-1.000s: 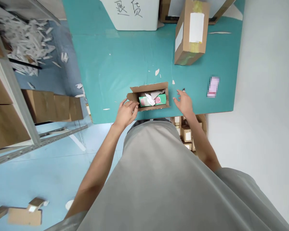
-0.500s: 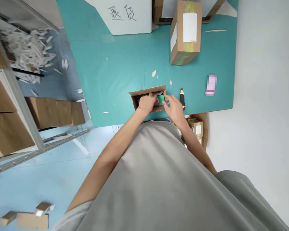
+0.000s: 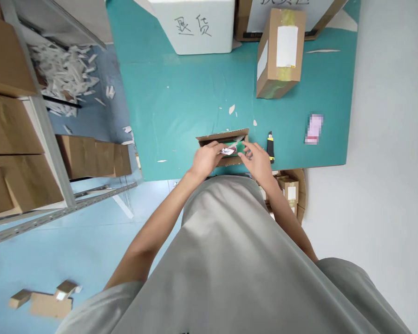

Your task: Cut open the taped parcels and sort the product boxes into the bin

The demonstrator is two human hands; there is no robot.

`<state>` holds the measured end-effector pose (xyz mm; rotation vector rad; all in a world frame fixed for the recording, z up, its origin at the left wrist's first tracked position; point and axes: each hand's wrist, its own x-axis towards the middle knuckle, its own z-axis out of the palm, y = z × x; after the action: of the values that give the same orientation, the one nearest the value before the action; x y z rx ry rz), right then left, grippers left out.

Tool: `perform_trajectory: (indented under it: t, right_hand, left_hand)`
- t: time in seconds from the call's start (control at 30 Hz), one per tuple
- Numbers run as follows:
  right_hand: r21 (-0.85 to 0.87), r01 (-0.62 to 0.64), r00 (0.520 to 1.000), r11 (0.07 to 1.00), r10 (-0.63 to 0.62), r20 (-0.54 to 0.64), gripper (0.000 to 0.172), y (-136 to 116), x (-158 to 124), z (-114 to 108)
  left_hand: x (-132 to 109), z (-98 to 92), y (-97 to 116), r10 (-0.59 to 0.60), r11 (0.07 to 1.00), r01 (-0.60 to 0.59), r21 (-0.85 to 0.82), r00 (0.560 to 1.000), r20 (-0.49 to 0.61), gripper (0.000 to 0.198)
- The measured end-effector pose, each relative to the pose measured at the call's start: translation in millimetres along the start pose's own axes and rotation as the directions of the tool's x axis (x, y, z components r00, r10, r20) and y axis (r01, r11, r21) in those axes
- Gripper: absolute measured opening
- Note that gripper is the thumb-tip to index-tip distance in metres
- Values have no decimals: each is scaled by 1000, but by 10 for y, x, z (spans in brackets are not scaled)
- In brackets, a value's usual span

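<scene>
A narrow open cardboard box (image 3: 223, 136) stands on the table close to my body. My left hand (image 3: 206, 160) reaches over its left part, fingers closed on a small shiny packet (image 3: 227, 150) with white and dark patches. Inside the box, to the right, shows something green (image 3: 240, 147); its kind I cannot make out. My right hand (image 3: 257, 160) is at the box's right end, thumb and index finger apart beside the green thing. The left hand hides much of the box's inside.
A black and yellow utility knife (image 3: 271, 147) lies right of my right hand. Further back stand a taped carton (image 3: 281, 55) and a white bin (image 3: 204, 35) with handwriting. A blurred pink item (image 3: 314, 129) lies on the green table (image 3: 181, 102). Shelves with cartons (image 3: 12, 123) are at the left.
My left hand has drawn back leftward, and the shiny packet now shows at its fingertips. My right hand stays at the box's right end. The whole view has shifted slightly.
</scene>
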<state>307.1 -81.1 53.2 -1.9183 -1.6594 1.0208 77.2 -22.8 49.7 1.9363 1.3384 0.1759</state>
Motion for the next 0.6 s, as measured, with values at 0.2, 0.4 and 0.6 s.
perform_trajectory:
  t: [0.2,0.4,0.6]
  right_hand:
    - [250,87,972,964,-137,189,48,-578,55,53]
    - [221,196,937,955,-249,245,35,-1195,150,415]
    - [218,248,888,944,-312,338,41,-1663,137,792]
  left_hand:
    - [-668,-333,-67,-119,894,53,-444,985,-121,38]
    - [-1173,-504,-341,-253,756,69,-650,948,-193,42]
    - [-1646,-751,-1440,-567,769,202,-607,654,-501,38]
